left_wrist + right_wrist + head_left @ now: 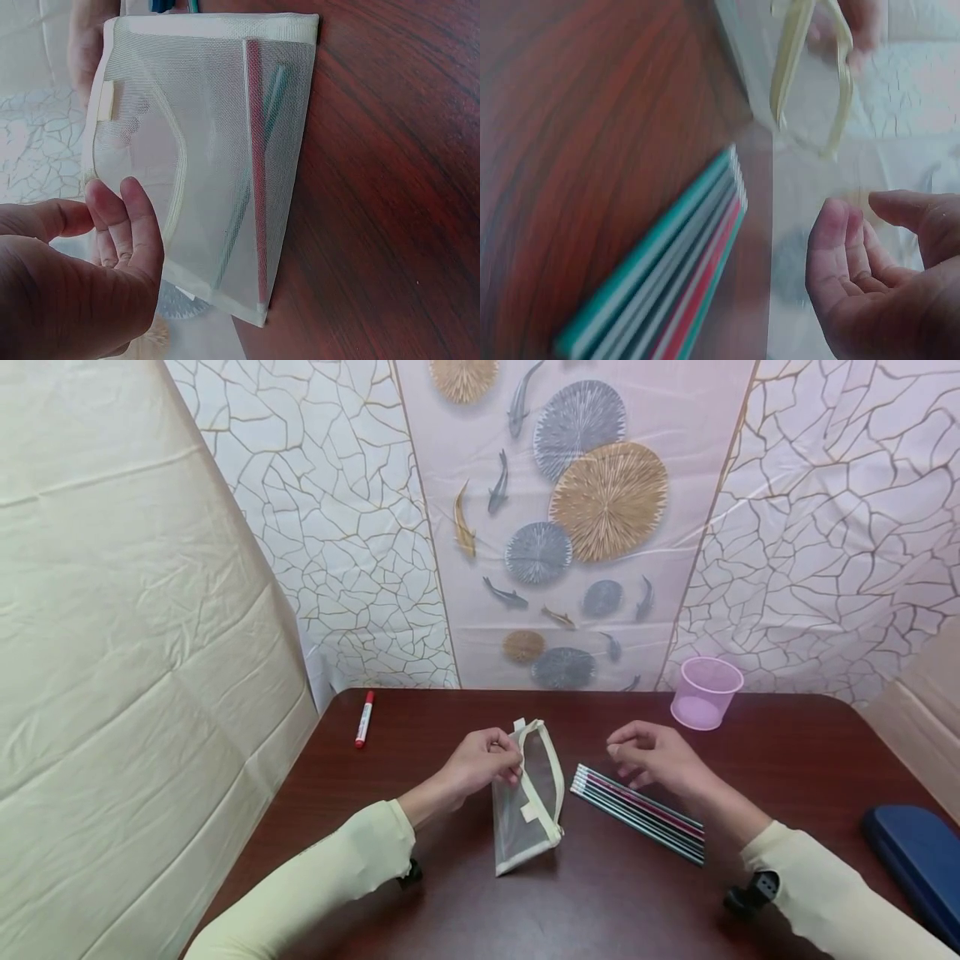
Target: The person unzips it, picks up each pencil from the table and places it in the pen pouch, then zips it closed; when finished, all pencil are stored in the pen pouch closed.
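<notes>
A cream mesh zip pouch (pixel 516 835) stands on the table with its zipped mouth spread apart. My left hand (pixel 483 758) pinches the pouch's rim on its left side. Through the mesh, the left wrist view shows a red pencil (pixel 256 150) and a green pencil (pixel 234 217) lying crossed inside. To the right of the pouch, several pencils (pixel 637 814) lie side by side, their white ends toward it; a red one is among green and dark ones. Just above these hovers my right hand (pixel 660 760), fingers loosely bent and nothing held.
A red-capped marker (pixel 364 720) lies at the table's back left. The pink mesh cup (pixel 705 693) stands at the back right. Near the right edge rests a dark blue case (pixel 918 860). Patterned cloth (pixel 360 527) hangs behind the brown table (pixel 600 910).
</notes>
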Available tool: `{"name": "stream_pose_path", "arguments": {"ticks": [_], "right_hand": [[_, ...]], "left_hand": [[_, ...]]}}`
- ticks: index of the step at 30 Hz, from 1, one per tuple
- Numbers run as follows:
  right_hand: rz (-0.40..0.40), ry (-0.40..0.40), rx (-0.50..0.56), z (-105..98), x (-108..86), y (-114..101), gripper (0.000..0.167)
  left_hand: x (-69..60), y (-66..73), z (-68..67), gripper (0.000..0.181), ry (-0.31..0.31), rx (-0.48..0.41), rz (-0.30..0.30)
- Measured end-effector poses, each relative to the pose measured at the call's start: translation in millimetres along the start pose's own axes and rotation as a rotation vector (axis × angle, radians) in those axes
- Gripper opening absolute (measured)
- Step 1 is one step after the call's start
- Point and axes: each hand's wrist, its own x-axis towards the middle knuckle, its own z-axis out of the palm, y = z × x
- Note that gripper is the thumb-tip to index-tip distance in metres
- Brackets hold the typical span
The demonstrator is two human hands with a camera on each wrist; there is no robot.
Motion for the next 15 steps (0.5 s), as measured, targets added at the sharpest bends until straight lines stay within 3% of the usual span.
{"name": "stream_pose_path", "arguments": {"ticks": [9,12,15], "right_hand": [[0.011,-0.028,-0.154,-40,-0.5,28,0.037],[0.013,-0.106,-0.182,-48,0.5,37,0.038],[0.003,-0.237,-0.209,-55,2.5,45,0.041]], "left_hand": [[-1.3,-0.1,0.7,0.006,-0.012,-0.018,0.002],[-0.7,-0.8,1.4,0.006,-0.015,-0.022,0.000],[-0.5,-0.6,1.7,0.006,-0.013,-0.024,0.001]]}}
